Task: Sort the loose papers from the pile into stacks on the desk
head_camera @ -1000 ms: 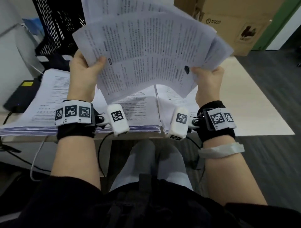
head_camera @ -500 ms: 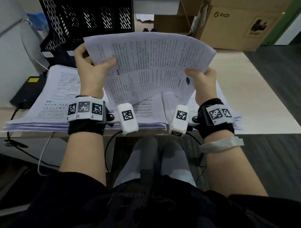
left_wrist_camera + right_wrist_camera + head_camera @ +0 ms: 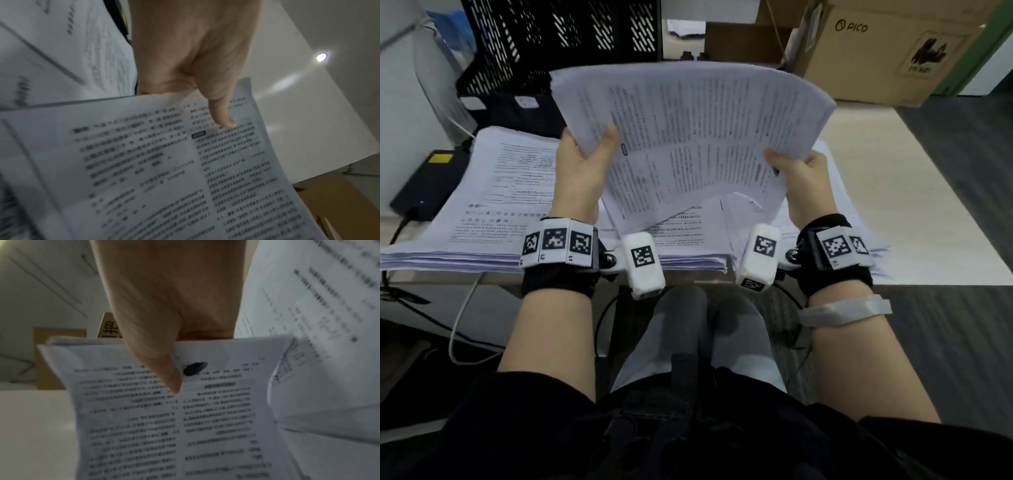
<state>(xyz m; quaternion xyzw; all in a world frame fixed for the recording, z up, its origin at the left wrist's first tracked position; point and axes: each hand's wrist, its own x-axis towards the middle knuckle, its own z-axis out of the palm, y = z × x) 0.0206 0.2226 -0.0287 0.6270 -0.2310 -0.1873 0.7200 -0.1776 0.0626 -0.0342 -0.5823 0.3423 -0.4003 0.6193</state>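
I hold a bundle of printed sheets (image 3: 698,137) in the air above the desk, arched between both hands. My left hand (image 3: 585,161) grips its left edge, thumb (image 3: 224,116) pressed on the top page (image 3: 164,162). My right hand (image 3: 801,178) pinches the right edge, thumb (image 3: 170,378) beside a black ink blot (image 3: 194,368) on the sheet (image 3: 164,426). Under the bundle lie a thick stack of papers (image 3: 493,192) on the left, a middle stack (image 3: 688,236) and another stack (image 3: 839,192) on the right.
A black mesh file rack (image 3: 558,44) stands behind the left stack. Cardboard boxes (image 3: 876,48) sit at the back right. A dark device with a yellow label (image 3: 431,178) lies at the far left. Bare light desk surface (image 3: 914,192) extends to the right.
The fanned sheets have been gathered into one even bundle and lowered toward the desk. Both hands keep their grip on its edges.
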